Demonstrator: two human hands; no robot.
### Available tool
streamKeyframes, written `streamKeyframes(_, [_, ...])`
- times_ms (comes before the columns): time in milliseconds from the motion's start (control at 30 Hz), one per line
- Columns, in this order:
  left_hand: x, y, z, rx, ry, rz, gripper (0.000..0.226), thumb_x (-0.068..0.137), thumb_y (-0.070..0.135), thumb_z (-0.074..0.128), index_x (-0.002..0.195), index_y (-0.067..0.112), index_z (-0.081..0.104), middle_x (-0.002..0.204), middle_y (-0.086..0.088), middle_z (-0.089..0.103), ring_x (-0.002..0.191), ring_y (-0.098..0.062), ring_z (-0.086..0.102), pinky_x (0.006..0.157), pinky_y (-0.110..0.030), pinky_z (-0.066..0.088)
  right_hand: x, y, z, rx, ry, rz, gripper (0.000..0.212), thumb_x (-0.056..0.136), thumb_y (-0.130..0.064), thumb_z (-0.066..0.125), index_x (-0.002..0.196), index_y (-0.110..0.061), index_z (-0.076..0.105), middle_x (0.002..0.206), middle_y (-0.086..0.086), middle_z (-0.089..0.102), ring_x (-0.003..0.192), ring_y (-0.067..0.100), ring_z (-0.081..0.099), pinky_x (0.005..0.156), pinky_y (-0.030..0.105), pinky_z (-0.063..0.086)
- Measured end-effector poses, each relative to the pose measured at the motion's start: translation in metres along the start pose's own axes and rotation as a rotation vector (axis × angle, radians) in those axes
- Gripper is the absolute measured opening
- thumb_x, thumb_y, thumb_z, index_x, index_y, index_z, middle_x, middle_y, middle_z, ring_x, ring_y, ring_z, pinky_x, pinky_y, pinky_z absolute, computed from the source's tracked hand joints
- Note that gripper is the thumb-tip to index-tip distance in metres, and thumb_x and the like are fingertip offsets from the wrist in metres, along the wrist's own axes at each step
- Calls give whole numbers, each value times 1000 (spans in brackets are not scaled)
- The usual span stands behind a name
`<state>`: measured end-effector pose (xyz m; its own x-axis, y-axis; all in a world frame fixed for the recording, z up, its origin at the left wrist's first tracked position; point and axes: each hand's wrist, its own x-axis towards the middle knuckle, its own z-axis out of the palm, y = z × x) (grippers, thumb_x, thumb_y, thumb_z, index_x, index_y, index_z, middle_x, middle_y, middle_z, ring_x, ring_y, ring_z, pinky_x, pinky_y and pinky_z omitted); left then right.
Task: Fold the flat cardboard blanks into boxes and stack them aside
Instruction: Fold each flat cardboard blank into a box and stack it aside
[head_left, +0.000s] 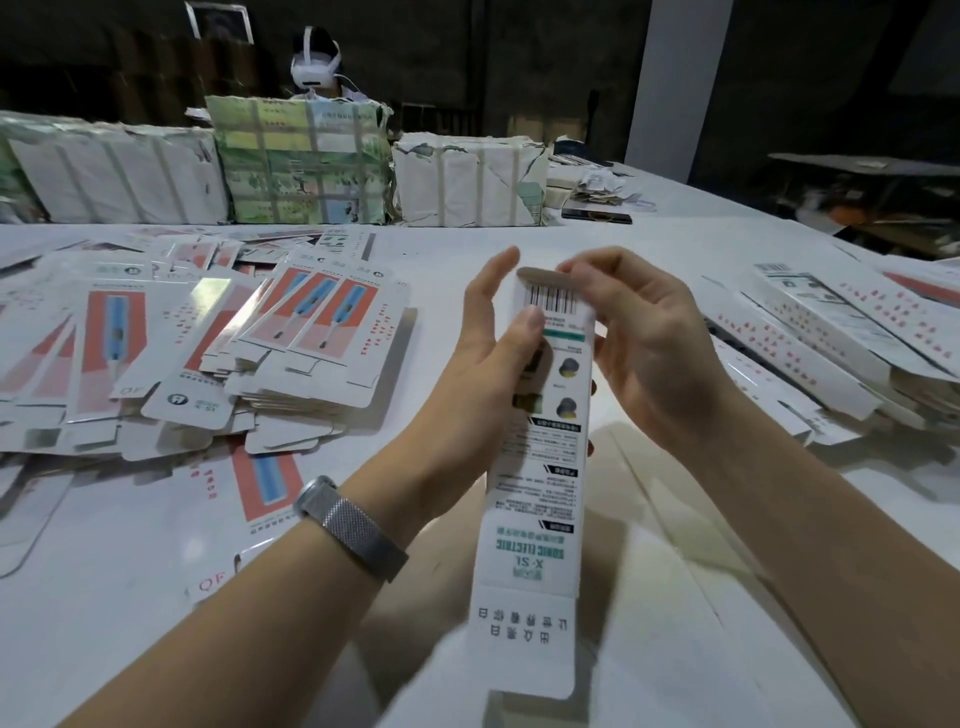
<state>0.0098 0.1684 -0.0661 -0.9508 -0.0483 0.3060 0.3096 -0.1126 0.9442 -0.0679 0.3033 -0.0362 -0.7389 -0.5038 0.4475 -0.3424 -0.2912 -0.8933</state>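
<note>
Head view: one long, narrow box of glossy printed card is held upright between two hands above the white table. Left hand grips its upper part, thumb pressed just under the barcode. Right hand pinches the rounded top flap; the fingertips are partly hidden behind it. Flat blanks — too overlapped to count — spread left of the left hand; folded boxes lie right of the right hand, cut off by the frame edge.
</note>
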Motion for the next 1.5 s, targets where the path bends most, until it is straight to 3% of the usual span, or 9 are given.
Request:
streamKeyframes(100, [0,-3,1,68,-26,-20,37,97,47,43,131,61,35,88,-5,72,83,-31,70,76,-64,58,2,-1,-3,-4,2,56,20,98,-20,54,80,-12,57,73,0,62,73,19,63,66,31,54])
streamKeyframes(233, [-1,-2,1,104,-54,-17,40,96,45,48,131,56,34,91,-6,72,81,-29,72,74,-57,60,3,-1,-5,5,-14,111,6,91,-11,60,91,-12,66,77,3,66,77,23,63,66,31,55])
streamKeyframes(433, [-4,1,-1,123,-112,-17,60,94,36,57,141,56,24,106,3,72,98,-31,72,80,-57,60,2,-1,-2,-25,68,19,11,84,-4,65,75,-9,70,70,3,69,73,23,70,60,27,55])
streamKeyframes(600, [-6,4,-2,110,-170,-23,64,97,29,56,144,54,20,100,-2,73,87,-29,73,73,-49,62,2,-3,-5,-43,112,10,19,92,-1,60,73,-7,63,68,1,67,72,24,72,58,24,54])
streamKeyframes(867, [-10,8,-4,55,-202,-25,56,100,30,53,143,53,25,92,-6,73,72,-23,72,62,-34,58,4,-10,-12,-77,22,68,24,93,-1,55,70,-7,60,68,2,67,72,20,70,60,23,53])
streamKeyframes(1067, [-8,8,-5,64,-128,1,39,105,24,49,135,43,32,91,-13,69,70,-25,70,60,-38,58,3,-6,-11,-94,-23,43,22,97,-16,57,79,-8,69,76,6,70,77,20,68,66,27,55])
streamKeyframes(1300, [-6,7,-7,63,-36,29,37,98,30,53,127,45,37,99,-19,65,83,-39,66,69,-56,60,-2,-1,1,-61,-25,8,22,96,-27,56,98,-14,73,85,6,72,80,23,66,68,46,55])
streamKeyframes(1433, [-6,7,-8,49,-21,44,35,95,30,54,123,45,39,96,-20,64,79,-37,65,65,-49,60,-3,-1,3,-40,-41,11,25,94,-31,55,98,-15,73,87,7,71,84,25,64,74,54,51])
streamKeyframes(1500, [-6,7,-7,47,-19,44,34,94,30,54,122,44,39,97,-22,63,77,-36,65,64,-47,59,-2,-3,1,-46,-54,17,27,92,-31,55,100,-13,73,87,7,71,84,23,64,73,51,53])
